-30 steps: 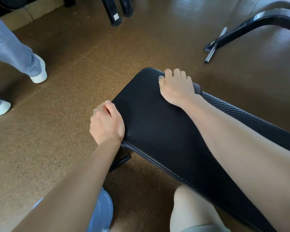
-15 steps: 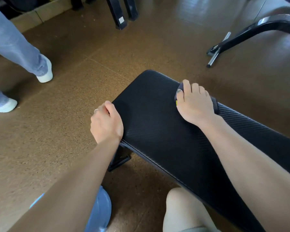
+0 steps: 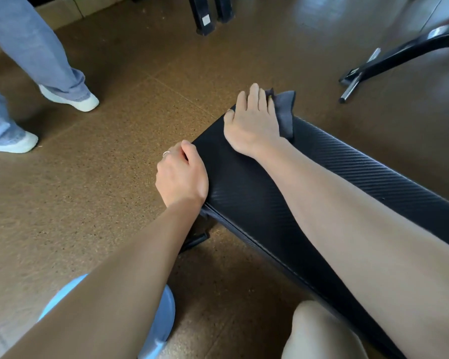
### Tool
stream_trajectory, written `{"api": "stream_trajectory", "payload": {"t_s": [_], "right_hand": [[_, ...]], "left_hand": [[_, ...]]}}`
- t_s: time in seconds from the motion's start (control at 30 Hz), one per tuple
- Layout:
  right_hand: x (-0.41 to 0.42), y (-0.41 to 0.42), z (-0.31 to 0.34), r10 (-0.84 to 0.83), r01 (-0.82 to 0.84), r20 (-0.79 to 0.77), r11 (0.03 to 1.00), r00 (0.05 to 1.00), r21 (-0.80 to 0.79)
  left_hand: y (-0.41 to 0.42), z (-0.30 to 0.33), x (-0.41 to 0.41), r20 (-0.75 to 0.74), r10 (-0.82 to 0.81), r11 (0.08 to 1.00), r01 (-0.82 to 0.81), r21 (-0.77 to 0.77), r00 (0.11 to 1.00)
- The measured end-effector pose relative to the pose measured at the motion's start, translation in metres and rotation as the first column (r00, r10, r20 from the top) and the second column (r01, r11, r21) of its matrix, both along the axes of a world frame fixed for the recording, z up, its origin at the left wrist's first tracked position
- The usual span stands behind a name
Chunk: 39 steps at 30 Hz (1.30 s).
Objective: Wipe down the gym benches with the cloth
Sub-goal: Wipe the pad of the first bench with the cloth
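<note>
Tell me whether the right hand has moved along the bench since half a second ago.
Yes. The right hand slid with the cloth to the bench end.

- the right hand [image 3: 253,123] is lying palm down at the far end of the bench [image 3: 347,177], fingers straight and together, pressing on the cloth [image 3: 285,112], forearm reaching out long.
- the left hand [image 3: 182,177] is curling over the bench's near edge, thumb on top, a ring [image 3: 166,153] showing on one finger.
</note>
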State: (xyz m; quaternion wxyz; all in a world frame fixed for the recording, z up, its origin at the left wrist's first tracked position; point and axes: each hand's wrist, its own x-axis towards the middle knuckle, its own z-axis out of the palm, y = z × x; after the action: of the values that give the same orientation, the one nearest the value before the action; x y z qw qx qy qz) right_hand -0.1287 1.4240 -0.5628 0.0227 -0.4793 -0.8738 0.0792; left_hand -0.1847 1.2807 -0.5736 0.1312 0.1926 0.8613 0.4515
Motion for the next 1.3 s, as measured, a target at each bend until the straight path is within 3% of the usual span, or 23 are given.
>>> {"api": "stream_trajectory", "payload": {"t_s": [0.17, 0.3, 0.4, 0.57, 0.77, 0.97, 1.2, 1.3], "right_hand": [[0.024, -0.068, 0.000, 0.231, -0.233, -0.104, 0.972, 0.967, -0.012], [0.081, -0.116, 0.001, 0.363, -0.362, -0.084, 0.932, 0.928, 0.027], [0.120, -0.147, -0.006, 0.398, -0.395, -0.003, 0.911, 0.917, 0.121], [0.103, -0.136, -0.012, 0.449, -0.454, 0.072, 0.873, 0.891, 0.179], [0.043, -0.123, -0.008, 0.460, -0.460, 0.039, 0.874, 0.887, 0.155], [0.120, -0.168, -0.009, 0.282, -0.271, -0.050, 0.950, 0.958, 0.152], [0.127, -0.167, -0.017, 0.288, -0.333, 0.204, 0.912, 0.936, 0.241], [0.107, -0.160, -0.016, 0.302, -0.359, 0.232, 0.895, 0.925, 0.264]], "left_hand": [[-0.004, 0.004, 0.000, 0.015, -0.017, 1.000, 0.017, -0.004, 1.000], [-0.007, 0.002, -0.002, 0.040, -0.048, 0.998, 0.046, 0.039, 0.998], [-0.015, 0.004, -0.004, 0.200, -0.084, 0.985, 0.051, 0.164, 0.976], [-0.041, -0.014, -0.003, 0.499, -0.228, 0.923, 0.023, 0.383, 0.836], [-0.061, -0.050, 0.003, 0.476, -0.347, 0.832, 0.032, 0.553, 0.808], [-0.073, -0.062, 0.004, 0.484, -0.435, 0.828, 0.125, 0.547, 0.759], [-0.065, -0.074, -0.002, 0.427, -0.450, 0.813, 0.162, 0.560, 0.784], [-0.056, -0.088, -0.006, 0.451, -0.430, 0.830, 0.146, 0.537, 0.783]]}}
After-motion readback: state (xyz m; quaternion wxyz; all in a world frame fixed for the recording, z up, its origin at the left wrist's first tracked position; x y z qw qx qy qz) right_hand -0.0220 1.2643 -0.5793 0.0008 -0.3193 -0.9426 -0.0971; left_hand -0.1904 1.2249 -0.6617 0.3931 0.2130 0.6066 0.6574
